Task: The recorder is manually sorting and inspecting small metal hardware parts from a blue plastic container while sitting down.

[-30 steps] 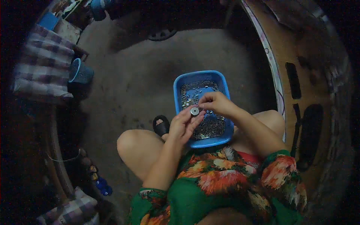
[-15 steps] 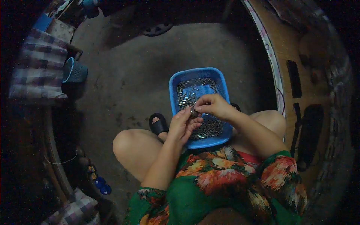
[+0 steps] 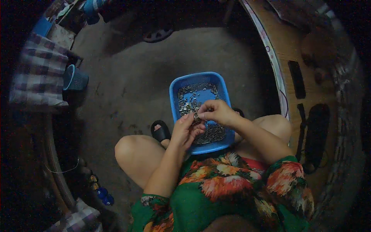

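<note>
A blue plastic basket (image 3: 176, 92) rests on my lap, holding several small silvery metal pieces (image 3: 189, 102). My left hand (image 3: 186, 130) and my right hand (image 3: 216, 112) meet over the basket's middle. Together they pinch a small round metal ring (image 3: 196, 117) between their fingertips. My left fingers curl under it and my right thumb and forefinger close on it from above. I sit low with bare knees, in a green dress with orange flowers.
A concrete floor (image 3: 135, 77) lies ahead. A black sandal (image 3: 160, 131) is by my left knee. A blue cup-shaped basket (image 3: 75, 77) and checked cloth (image 3: 38, 75) sit at left. A wooden panel (image 3: 301, 77) with dark slots stands at right.
The basket and both hands sit slightly higher and further left in the view. The round ring, earlier seen flat-on between the fingers, is now tucked more between both hands' fingertips.
</note>
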Tool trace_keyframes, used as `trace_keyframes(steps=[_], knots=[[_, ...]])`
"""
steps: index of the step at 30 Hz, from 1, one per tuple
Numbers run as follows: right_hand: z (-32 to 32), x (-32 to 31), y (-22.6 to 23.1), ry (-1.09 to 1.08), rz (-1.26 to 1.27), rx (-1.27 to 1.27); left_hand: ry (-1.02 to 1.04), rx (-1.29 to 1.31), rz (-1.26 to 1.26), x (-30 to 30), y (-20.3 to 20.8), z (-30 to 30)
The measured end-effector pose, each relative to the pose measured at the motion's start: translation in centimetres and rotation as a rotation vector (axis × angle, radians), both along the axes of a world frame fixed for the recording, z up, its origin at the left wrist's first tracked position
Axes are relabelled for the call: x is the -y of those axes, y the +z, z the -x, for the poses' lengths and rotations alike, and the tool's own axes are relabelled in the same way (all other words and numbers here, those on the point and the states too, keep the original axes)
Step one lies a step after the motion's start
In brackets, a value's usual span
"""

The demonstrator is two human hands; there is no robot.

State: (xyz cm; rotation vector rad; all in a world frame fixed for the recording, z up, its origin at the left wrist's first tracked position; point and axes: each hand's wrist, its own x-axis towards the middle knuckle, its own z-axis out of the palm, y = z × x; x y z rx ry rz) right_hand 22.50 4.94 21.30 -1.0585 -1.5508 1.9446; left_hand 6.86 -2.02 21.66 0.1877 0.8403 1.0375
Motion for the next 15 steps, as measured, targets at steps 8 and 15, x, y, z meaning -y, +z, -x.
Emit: trace_keyframes(steps=[8, 15], knots=[[-0.2, 0.1, -0.9, 0.0, -0.116, 0.134, -0.018, -0.066, -0.021, -0.1, 0.6, -0.4], [-0.5, 0.0, -0.1, -0.1, 0.118, 0.065, 0.05, -0.09, 0.049, -0.2, -1.5, 0.5]])
